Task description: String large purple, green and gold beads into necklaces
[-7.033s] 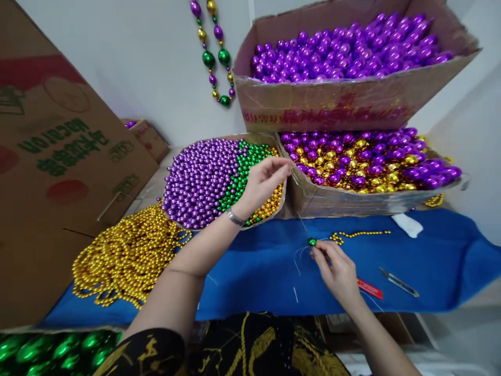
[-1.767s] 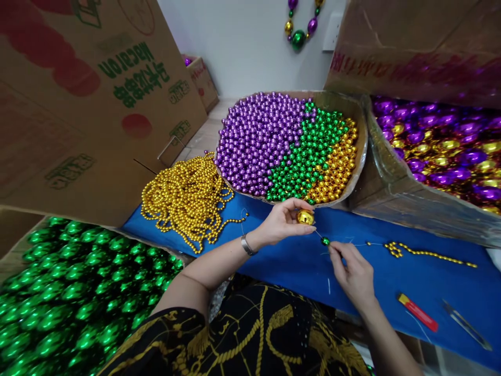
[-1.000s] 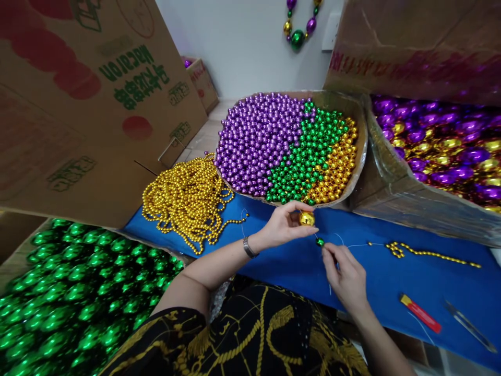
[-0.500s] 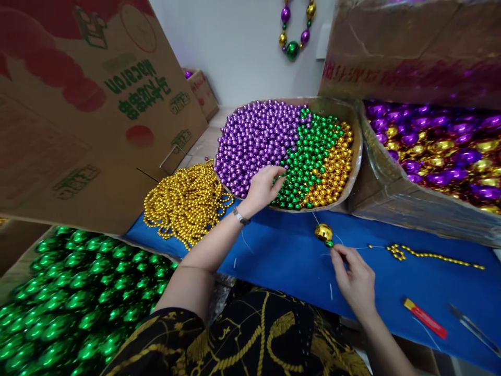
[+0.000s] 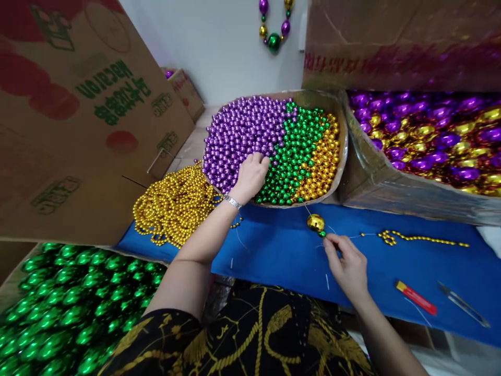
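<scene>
My left hand [image 5: 251,176] is over the front of a bead box, where purple beads [image 5: 245,133] meet green beads [image 5: 299,143]. Its fingers are curled closed and whatever they hold is hidden. To the right, my right hand [image 5: 347,261] pinches a thin clear string beside a small green bead [image 5: 322,234]. Just above that bead, on the same string, is a large gold bead [image 5: 315,222]. Small gold beads [image 5: 323,162] fill the right side of the box. A wisp of string runs up from the gold bead toward the box rim.
Gold bead strands [image 5: 176,206] lie heaped at left. Large green beads [image 5: 78,297] fill a carton below them. Purple and gold beads [image 5: 438,138] fill the right carton. A gold bead chain [image 5: 425,239], red-yellow blade packet [image 5: 415,297] and metal snips [image 5: 464,304] lie on the blue cloth [image 5: 274,250].
The view has shifted slightly right. My left hand's fingers have gone from parted above the green beads to curled in at the purple-green border. My right hand keeps its pinch.
</scene>
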Action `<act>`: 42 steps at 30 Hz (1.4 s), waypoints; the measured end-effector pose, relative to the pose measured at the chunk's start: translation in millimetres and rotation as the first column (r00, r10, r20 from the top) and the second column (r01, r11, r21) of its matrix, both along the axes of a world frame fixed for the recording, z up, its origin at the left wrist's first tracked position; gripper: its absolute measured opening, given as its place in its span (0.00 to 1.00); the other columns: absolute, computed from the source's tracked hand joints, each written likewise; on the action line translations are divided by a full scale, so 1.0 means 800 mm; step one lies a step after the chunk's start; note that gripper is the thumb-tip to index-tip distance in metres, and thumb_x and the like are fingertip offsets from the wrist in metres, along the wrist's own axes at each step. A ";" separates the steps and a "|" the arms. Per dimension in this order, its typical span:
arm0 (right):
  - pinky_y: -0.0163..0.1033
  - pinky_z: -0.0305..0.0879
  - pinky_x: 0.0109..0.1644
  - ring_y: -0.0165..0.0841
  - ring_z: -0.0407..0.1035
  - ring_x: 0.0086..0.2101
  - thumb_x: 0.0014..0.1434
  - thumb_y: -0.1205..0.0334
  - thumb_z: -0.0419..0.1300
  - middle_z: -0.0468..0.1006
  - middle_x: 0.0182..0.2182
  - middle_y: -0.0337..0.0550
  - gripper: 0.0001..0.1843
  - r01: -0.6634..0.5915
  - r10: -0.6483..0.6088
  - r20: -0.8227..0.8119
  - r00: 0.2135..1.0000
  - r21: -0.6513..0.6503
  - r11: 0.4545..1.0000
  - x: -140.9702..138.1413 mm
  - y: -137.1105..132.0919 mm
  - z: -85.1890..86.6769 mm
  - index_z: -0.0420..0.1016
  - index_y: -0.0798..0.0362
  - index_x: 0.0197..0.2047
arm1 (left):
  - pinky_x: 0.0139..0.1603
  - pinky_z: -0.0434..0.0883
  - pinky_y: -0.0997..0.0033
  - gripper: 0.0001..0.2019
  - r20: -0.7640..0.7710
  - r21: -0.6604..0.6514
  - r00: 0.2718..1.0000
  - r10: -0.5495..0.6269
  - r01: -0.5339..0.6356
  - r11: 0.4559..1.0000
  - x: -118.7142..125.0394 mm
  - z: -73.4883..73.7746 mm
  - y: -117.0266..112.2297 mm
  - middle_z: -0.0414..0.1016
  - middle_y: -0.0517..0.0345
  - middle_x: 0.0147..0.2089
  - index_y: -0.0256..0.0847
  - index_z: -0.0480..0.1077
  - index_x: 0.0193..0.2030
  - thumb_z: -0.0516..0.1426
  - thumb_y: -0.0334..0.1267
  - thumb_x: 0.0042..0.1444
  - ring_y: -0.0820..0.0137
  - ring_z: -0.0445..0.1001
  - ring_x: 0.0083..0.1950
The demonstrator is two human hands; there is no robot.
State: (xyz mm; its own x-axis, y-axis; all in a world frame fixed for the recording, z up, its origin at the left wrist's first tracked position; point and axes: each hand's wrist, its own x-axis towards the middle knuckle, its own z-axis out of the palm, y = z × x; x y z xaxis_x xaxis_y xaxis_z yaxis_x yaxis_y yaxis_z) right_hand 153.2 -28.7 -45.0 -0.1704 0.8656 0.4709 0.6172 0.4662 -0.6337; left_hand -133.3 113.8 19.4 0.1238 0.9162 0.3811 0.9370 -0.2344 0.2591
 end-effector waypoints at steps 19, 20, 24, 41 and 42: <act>0.30 0.66 0.38 0.26 0.71 0.29 0.66 0.68 0.58 0.75 0.30 0.37 0.04 -0.074 0.073 0.027 0.997 0.050 0.996 -0.013 0.001 0.017 0.73 0.52 0.43 | 0.44 0.78 0.73 0.07 0.901 -0.165 -0.253 0.352 0.552 0.817 0.065 -0.006 -0.081 0.81 0.54 0.37 0.36 0.77 0.39 0.65 0.33 0.54 0.71 0.81 0.40; 0.30 0.66 0.38 0.26 0.71 0.29 0.66 0.68 0.58 0.75 0.30 0.37 0.04 -0.071 0.069 0.029 0.997 0.051 0.996 -0.012 0.000 0.017 0.73 0.52 0.43 | 0.44 0.78 0.74 0.07 0.899 -0.157 -0.261 0.352 0.559 0.814 0.064 -0.007 -0.081 0.81 0.54 0.38 0.36 0.78 0.40 0.65 0.33 0.54 0.72 0.81 0.40; 0.31 0.67 0.37 0.26 0.71 0.29 0.66 0.67 0.58 0.76 0.30 0.37 0.04 -0.055 0.053 0.034 0.998 0.052 0.997 -0.011 0.000 0.016 0.73 0.52 0.43 | 0.40 0.76 0.77 0.09 0.886 -0.134 -0.291 0.361 0.584 0.800 0.061 -0.011 -0.082 0.81 0.53 0.41 0.36 0.78 0.41 0.65 0.33 0.53 0.75 0.79 0.37; 0.33 0.71 0.37 0.29 0.74 0.29 0.67 0.62 0.56 0.79 0.31 0.41 0.07 -0.063 0.062 0.036 0.997 0.009 0.998 -0.007 -0.002 0.015 0.75 0.50 0.42 | 0.48 0.74 0.71 0.11 0.992 -0.119 0.101 0.077 0.529 0.840 0.061 -0.012 -0.089 0.81 0.51 0.46 0.40 0.76 0.43 0.65 0.40 0.56 0.70 0.79 0.47; 0.33 0.71 0.38 0.29 0.74 0.30 0.67 0.62 0.56 0.79 0.32 0.41 0.07 -0.058 0.058 0.031 0.998 -0.005 0.998 -0.008 -0.003 0.010 0.75 0.50 0.43 | 0.50 0.74 0.70 0.11 0.990 -0.125 0.119 0.071 0.549 0.826 0.065 -0.013 -0.091 0.81 0.51 0.46 0.39 0.76 0.44 0.65 0.39 0.55 0.69 0.79 0.48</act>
State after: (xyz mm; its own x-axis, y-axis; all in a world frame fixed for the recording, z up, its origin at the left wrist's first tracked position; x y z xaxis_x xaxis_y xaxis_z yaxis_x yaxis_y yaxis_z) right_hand 146.8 -31.4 -36.9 -0.2347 0.8555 0.4615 0.6086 0.4995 -0.6165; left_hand -81.5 40.9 8.8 0.2029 0.9787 0.0306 -0.2311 0.0175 0.9728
